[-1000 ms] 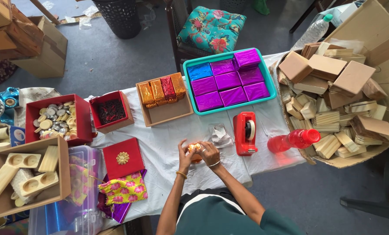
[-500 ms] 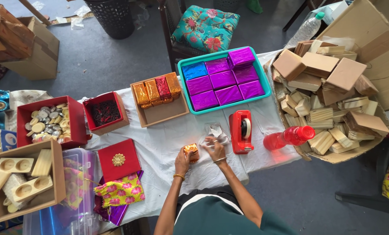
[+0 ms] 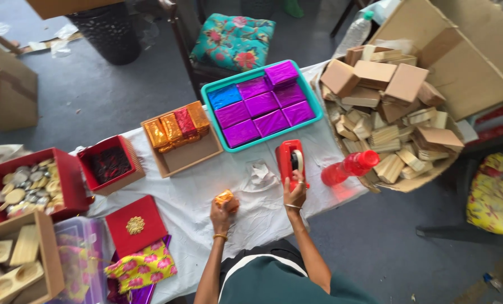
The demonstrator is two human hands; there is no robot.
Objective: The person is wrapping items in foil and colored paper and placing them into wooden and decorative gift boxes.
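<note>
My left hand (image 3: 221, 213) holds a small box wrapped in orange foil (image 3: 225, 198) against the white table cloth (image 3: 201, 191). My right hand (image 3: 294, 193) rests on the near end of a red tape dispenser (image 3: 291, 160), fingers on it. A crumpled piece of clear wrap (image 3: 259, 173) lies between the two hands. Beyond them stand a teal tray (image 3: 212, 110) of purple and blue wrapped boxes and a cardboard tray (image 3: 189, 159) with orange and red wrapped boxes.
A big carton (image 3: 465, 50) of wooden blocks sits at the right, a red bottle (image 3: 347, 168) lying beside it. At the left are a red box of coins (image 3: 66, 169), a small red box (image 3: 109, 164), a red lid (image 3: 134, 225), floral cloth (image 3: 142, 267) and a wooden mould box (image 3: 15, 264).
My right hand has left the orange-wrapped box and moved right onto the tape dispenser. My left hand keeps the box on the table.
</note>
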